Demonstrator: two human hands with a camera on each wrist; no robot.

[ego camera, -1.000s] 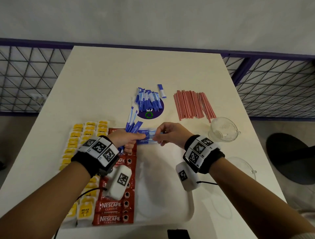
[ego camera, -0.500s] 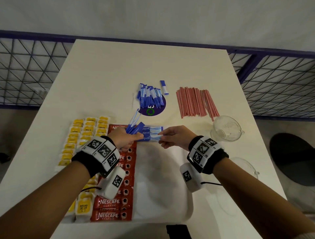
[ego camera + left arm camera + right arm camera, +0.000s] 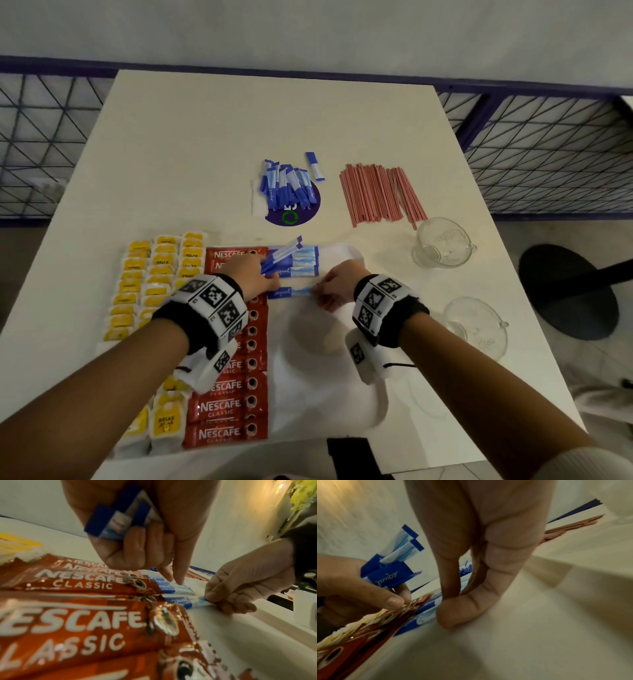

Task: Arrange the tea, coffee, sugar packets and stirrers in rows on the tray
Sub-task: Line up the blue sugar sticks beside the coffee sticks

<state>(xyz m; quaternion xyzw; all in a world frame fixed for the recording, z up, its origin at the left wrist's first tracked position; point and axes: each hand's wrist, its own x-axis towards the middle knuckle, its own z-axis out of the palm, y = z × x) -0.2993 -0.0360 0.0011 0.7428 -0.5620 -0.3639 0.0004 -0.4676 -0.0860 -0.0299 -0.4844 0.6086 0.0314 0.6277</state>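
The right hand (image 3: pixel 337 286) pinches the pale end of one blue sugar packet (image 3: pixel 289 293) between thumb and fingers (image 3: pixel 228 602), the packet lying flat on the white tray (image 3: pixel 329 377) with its other end against the coffee row. The left hand (image 3: pixel 251 275) grips a small bundle of sugar packets (image 3: pixel 282 255), its fingers (image 3: pixel 135 545) curled round them; one finger reaches down and seems to touch the laid sugar row (image 3: pixel 301 263), though the wrist view is blurred there. That row lies just beyond the pinched packet, at the tray's far end. Beside the left hand, on its outer side, runs a column of red Nescafe coffee sachets (image 3: pixel 224 407), and further out lie yellow tea bags (image 3: pixel 144 284) in rows. Farther ahead of both hands, on the bench (image 3: pixel 205 144), sits a loose heap of sugar packets (image 3: pixel 289 185) on a purple sticker (image 3: pixel 291 217), with a spread of red stirrers (image 3: pixel 380 193) to its right. Two clear glass cups (image 3: pixel 442 246) stand outside the right hand.
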